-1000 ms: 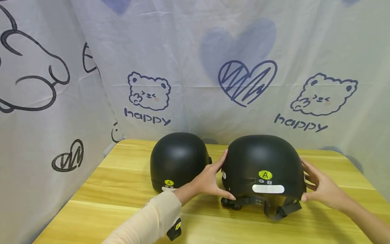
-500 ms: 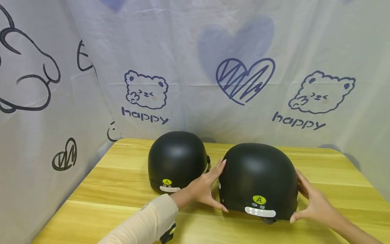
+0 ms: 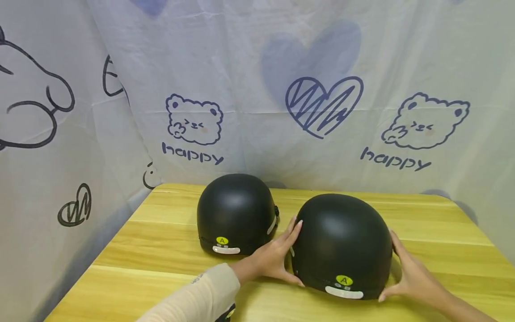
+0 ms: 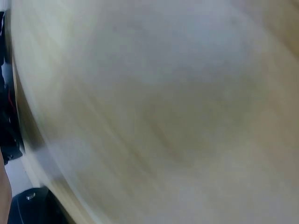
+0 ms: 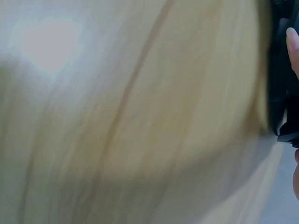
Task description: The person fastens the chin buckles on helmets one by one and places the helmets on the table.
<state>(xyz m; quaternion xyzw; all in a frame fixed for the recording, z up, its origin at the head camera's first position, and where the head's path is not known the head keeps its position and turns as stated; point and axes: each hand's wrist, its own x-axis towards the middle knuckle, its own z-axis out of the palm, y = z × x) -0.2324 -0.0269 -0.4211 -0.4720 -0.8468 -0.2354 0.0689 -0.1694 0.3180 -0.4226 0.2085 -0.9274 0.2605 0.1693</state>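
A matte black helmet (image 3: 339, 241) stands on the right part of the table, a yellow oval "A" sticker and a white strip low on its near side. My left hand (image 3: 273, 260) grips its left side, thumb low and fingers higher up. On the opposite side my right hand (image 3: 414, 277) grips it in the same way. Its straps are out of sight in the head view. Just left of it sits another black helmet (image 3: 235, 210) with similar markings, partly behind my left hand. Dark helmet parts (image 5: 276, 79) show at the right wrist view's edge.
The wood-grain table (image 3: 132, 250) reaches back to a pale curtain (image 3: 249, 80) with printed hearts and bears. Another curtain (image 3: 44, 170) hangs along the left. Under my left sleeve (image 3: 205, 290) a small black piece with a yellow mark (image 3: 228, 314) peeks out.
The gripped helmet has come down and nearer, tilting so its crown shows more and its hanging strap is no longer visible. Both hands moved with it. The left helmet stayed put.
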